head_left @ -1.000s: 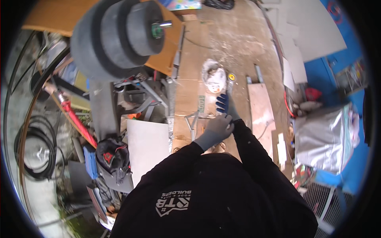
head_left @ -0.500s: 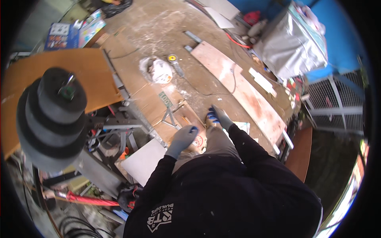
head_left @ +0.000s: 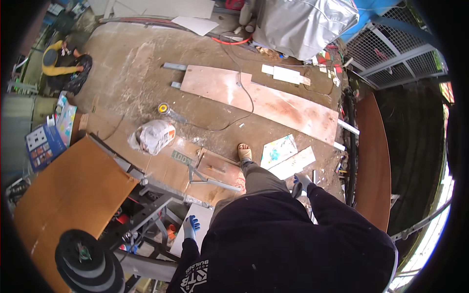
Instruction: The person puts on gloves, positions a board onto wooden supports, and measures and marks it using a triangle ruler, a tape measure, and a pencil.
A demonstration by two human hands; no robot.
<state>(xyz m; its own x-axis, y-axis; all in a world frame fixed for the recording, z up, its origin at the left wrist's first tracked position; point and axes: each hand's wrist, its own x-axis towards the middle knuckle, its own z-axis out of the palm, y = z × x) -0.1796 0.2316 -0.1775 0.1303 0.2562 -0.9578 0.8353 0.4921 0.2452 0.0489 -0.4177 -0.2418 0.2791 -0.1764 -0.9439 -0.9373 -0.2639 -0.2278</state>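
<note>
The left hand [head_left: 191,226] (gloved in soft grey, blue-fingered) is loosely spread near a flat white panel [head_left: 204,220]; the right hand [head_left: 303,180], near thin rectangular sheets [head_left: 294,164], I cannot tell

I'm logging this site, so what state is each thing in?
Left hand: gloved, seemingly empty
Right hand: gloved, grip unclear
Power tool: lying down, unheld
Plastic bag: wrinkled, bulging
Pinkish board: flat on metal rails
Cardboard: flattened
Silver cover: draped, creased
Black plastic: crumpled
</note>
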